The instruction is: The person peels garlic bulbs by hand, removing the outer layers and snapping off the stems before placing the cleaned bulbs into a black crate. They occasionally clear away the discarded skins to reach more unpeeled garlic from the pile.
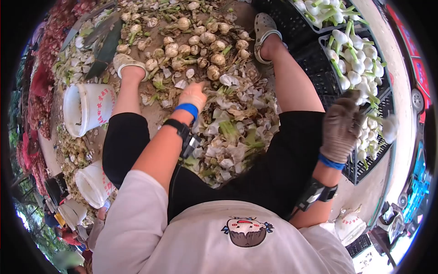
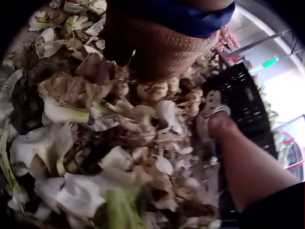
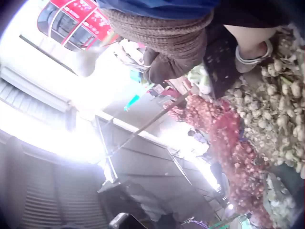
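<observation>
In the head view my left hand [image 1: 193, 97], in a pale glove with a blue band at the wrist, reaches over the edge of a heap of garlic skins [image 1: 232, 132]. Its fingers point towards unpeeled garlic bulbs [image 1: 213, 72] on the ground. From the left wrist view its fingertips are mostly in shadow. My right hand [image 1: 342, 128], in a brown knitted glove, is over the side of a black crate [image 1: 358, 171]. It holds a white garlic bulb [image 1: 389, 129] by the green stem; the bulb sticks out to the right, blurred. Clean white garlic [image 1: 358, 66] fills the crate beneath.
Another black crate [image 1: 292, 18] with garlic stands further ahead on the right. White buckets [image 1: 89, 108] are on the left, near a mound of reddish bulbs [image 1: 41, 91]. The feet, in pale clogs [image 1: 264, 34], flank the unpeeled garlic. Vehicles [image 1: 413, 59] are at the far right.
</observation>
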`<state>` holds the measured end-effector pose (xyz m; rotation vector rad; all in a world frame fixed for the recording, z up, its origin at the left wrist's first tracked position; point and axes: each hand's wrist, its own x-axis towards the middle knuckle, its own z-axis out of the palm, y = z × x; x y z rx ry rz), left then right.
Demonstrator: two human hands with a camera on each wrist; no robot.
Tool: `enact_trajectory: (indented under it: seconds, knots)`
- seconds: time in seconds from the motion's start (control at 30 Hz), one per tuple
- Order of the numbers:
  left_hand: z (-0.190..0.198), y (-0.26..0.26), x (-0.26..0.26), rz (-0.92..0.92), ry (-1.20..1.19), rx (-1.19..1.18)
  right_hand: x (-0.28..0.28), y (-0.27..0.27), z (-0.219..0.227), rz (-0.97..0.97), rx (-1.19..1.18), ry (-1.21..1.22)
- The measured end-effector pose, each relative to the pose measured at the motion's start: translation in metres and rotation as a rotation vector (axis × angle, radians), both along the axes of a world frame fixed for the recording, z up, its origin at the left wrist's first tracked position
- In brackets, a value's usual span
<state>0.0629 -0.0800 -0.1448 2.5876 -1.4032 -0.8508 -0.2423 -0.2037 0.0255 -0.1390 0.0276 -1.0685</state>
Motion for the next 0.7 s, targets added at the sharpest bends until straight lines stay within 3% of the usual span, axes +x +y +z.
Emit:
enact_trajectory:
  seconds: [0.03, 0.1, 0.13, 0.2, 0.27, 0.33, 0.37, 0.4, 0.43, 0.47, 0.53, 0.6, 0.63, 0.67, 0.7]
  knots:
    - [-0.015, -0.012, 0.005, 0.009, -0.019, 0.08, 0.007, 0.004, -0.003, 0.039, 0.099, 0.032]
    - [-0.049, -0.024, 0.019, 0.014, -0.034, 0.157, 0.047, 0.017, -0.002, -0.027, 0.293, 0.667]
    - [-0.061, -0.024, 0.025, -0.049, -0.06, 0.157, 0.049, 0.021, -0.016, 0.18, 0.098, 0.728]
    - [-0.058, -0.025, 0.024, -0.119, -0.08, 0.167, 0.069, 0.031, -0.01, 0.363, -0.091, 0.974]
    - [-0.028, -0.023, 0.024, 0.335, 0.081, -0.007, 0.08, 0.038, -0.006, 0.375, -0.228, 1.314]
    - [-0.008, -0.012, 0.023, 1.07, 0.885, -0.27, 0.089, 0.048, -0.026, 0.221, -0.326, 1.308]
    - [0.007, -0.002, 0.021, 1.168, 1.202, -0.17, 0.091, 0.049, -0.039, 0.19, -0.606, 1.49]
    - [0.016, 0.004, 0.009, 1.365, 2.106, -0.235, 0.094, 0.052, -0.048, 0.15, -0.897, 1.653]
    - [0.029, 0.02, -0.003, 1.071, 1.989, -0.128, 0.102, 0.059, -0.054, 0.035, -1.095, 1.701]
    - [0.035, 0.033, -0.014, 1.067, 1.981, -0.146, 0.111, 0.068, -0.052, -0.053, -1.2, 1.682]
    - [0.031, 0.056, -0.034, 0.511, 1.448, -0.227, 0.117, 0.078, -0.055, 0.316, -1.156, 1.698]
    - [0.042, 0.067, -0.052, 0.022, 0.861, -0.268, 0.115, 0.087, -0.041, 0.247, -1.236, 1.762]
    - [0.055, 0.07, -0.06, 0.027, 0.846, -0.285, 0.113, 0.09, -0.04, 0.187, -1.293, 1.725]
    - [0.097, 0.067, -0.068, 0.336, 0.968, -0.446, 0.11, 0.094, -0.039, 0.131, -1.346, 1.686]
    - [0.122, 0.068, -0.072, 0.647, 1.078, -0.607, 0.109, 0.099, -0.039, 0.229, -1.371, 1.718]
